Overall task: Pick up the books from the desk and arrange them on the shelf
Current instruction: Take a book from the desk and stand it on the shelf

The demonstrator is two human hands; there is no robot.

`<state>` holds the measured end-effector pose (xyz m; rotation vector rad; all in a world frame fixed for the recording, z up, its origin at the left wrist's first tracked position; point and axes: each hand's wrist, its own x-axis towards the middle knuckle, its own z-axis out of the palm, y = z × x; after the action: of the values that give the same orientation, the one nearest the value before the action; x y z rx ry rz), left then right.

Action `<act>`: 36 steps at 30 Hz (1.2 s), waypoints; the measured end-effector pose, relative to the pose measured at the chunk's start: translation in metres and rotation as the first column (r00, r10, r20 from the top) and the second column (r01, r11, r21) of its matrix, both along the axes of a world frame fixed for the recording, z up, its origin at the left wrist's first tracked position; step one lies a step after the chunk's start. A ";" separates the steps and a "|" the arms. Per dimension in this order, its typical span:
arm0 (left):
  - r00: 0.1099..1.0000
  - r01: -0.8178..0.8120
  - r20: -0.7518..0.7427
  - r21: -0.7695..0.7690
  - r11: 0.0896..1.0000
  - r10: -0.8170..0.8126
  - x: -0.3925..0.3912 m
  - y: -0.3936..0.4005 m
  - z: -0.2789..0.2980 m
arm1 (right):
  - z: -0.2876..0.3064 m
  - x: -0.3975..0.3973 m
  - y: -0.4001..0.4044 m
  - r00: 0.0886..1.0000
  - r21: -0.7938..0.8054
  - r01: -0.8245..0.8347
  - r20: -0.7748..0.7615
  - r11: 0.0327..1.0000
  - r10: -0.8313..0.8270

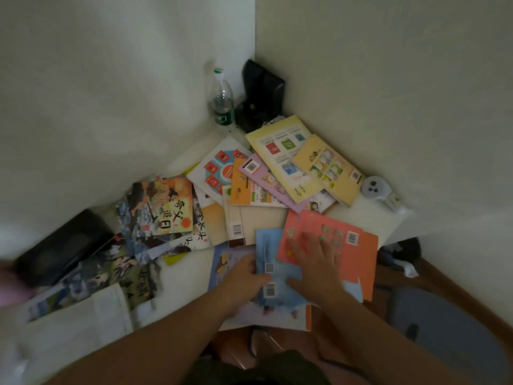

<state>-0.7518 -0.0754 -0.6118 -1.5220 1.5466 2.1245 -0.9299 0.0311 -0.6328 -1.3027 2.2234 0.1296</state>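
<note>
Thin paperbacks, light and floppy with slick covers; I'd gather several and grip by the spine edge so they don't fan out. Left hand [244, 273] curls on the left edge of the blue book [273, 262] at the near edge of the desk [188, 273]. Right hand [316, 262] lies flat, fingers spread, on the orange book [347, 245] just beside it (no shelf in view).

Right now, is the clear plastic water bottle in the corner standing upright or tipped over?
Upright: the clear plastic water bottle stands on its base against the wall, green cap on top.
</note>
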 end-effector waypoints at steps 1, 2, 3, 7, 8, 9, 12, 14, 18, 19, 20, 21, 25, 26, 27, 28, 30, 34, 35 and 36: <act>0.999 -0.035 -0.003 -0.009 0.999 0.035 -0.010 -0.001 -0.002 | 0.001 0.000 0.001 0.999 -0.002 0.008 0.035 1.000 -0.008; 0.997 -0.080 -0.009 -0.012 0.997 0.080 -0.020 -0.002 -0.001 | 0.002 0.000 0.002 0.997 -0.011 0.021 0.077 1.000 -0.021; 0.991 -0.127 -0.027 0.015 0.992 0.127 -0.028 -0.004 -0.002 | 0.001 0.000 0.003 0.991 -0.020 0.038 0.133 0.999 -0.035; 0.969 -0.214 -0.109 0.087 0.973 0.222 -0.054 -0.011 -0.003 | 0.008 -0.003 0.007 0.941 -0.140 0.107 0.333 0.984 -0.055; 0.968 -0.214 -0.116 0.062 0.975 0.220 -0.059 -0.012 -0.003 | 0.013 -0.005 0.006 0.921 -0.167 0.163 0.378 0.972 -0.090; 0.969 -0.212 -0.123 0.037 0.977 0.215 -0.061 -0.012 -0.002 | 0.015 -0.009 0.005 0.903 -0.174 0.221 0.409 0.960 -0.133; 0.973 -0.169 -0.157 0.002 0.986 0.168 -0.062 -0.019 0.012 | 0.021 -0.023 0.003 0.928 -0.268 0.261 0.333 0.928 -0.165; 0.982 -0.114 -0.151 0.003 0.993 0.113 -0.049 -0.032 0.022 | 0.021 -0.038 -0.001 0.970 -0.275 0.153 0.228 0.949 -0.090; 0.992 0.032 -0.127 0.050 0.998 -0.025 0.005 -0.072 0.041 | 0.032 -0.055 -0.027 0.980 -0.227 0.137 0.170 0.964 -0.099; 0.990 0.097 -0.106 0.023 0.995 -0.094 0.020 -0.081 0.047 | 0.035 -0.055 -0.035 0.970 -0.203 0.152 0.221 0.967 -0.106; 0.983 0.157 -0.096 -0.001 0.988 -0.156 0.034 -0.089 0.054 | 0.045 -0.052 -0.044 0.943 -0.167 0.157 0.318 0.973 -0.098; 0.976 0.193 -0.096 -0.009 0.981 -0.193 0.046 -0.096 0.060 | 0.049 -0.049 -0.052 0.893 -0.111 0.159 0.440 0.981 -0.095; 0.995 0.091 -0.027 -0.119 0.989 -0.094 0.078 -0.120 0.087 | 0.074 -0.021 -0.084 0.529 0.069 0.096 0.842 0.993 -0.110; 0.998 0.053 -0.027 -0.179 0.982 -0.059 0.081 -0.122 0.093 | 0.077 -0.015 -0.092 0.491 0.047 0.091 0.867 0.995 -0.086; 1.000 0.005 -0.016 -0.231 0.973 -0.009 0.083 -0.123 0.099 | 0.075 -0.010 -0.099 0.451 0.017 0.120 0.890 0.993 -0.070; 0.999 -0.044 -0.022 -0.256 0.966 0.040 0.084 -0.124 0.104 | 0.075 -0.006 -0.106 0.416 -0.001 0.180 0.906 0.984 -0.075; 0.989 -0.137 0.021 -0.290 0.947 0.149 0.090 -0.129 0.107 | 0.075 -0.004 -0.116 0.329 0.019 0.341 0.934 0.940 -0.138; 0.825 -0.562 -0.053 0.043 0.826 0.563 0.113 -0.130 0.090 | 0.062 -0.005 -0.122 0.151 0.093 0.491 0.970 0.866 -0.190; 0.740 -0.655 -0.053 0.174 0.736 0.671 0.116 -0.124 0.083 | 0.060 -0.004 -0.122 0.117 0.117 0.532 0.971 0.839 -0.209; 0.692 -0.685 -0.053 0.267 0.678 0.720 0.118 -0.114 0.076 | 0.057 -0.001 -0.122 0.093 0.144 0.563 0.967 0.814 -0.236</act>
<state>-0.6342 -0.1899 -0.5354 -2.1494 0.7108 2.7360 -0.9312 -0.0905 -0.5759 -0.4345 1.2932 -1.0168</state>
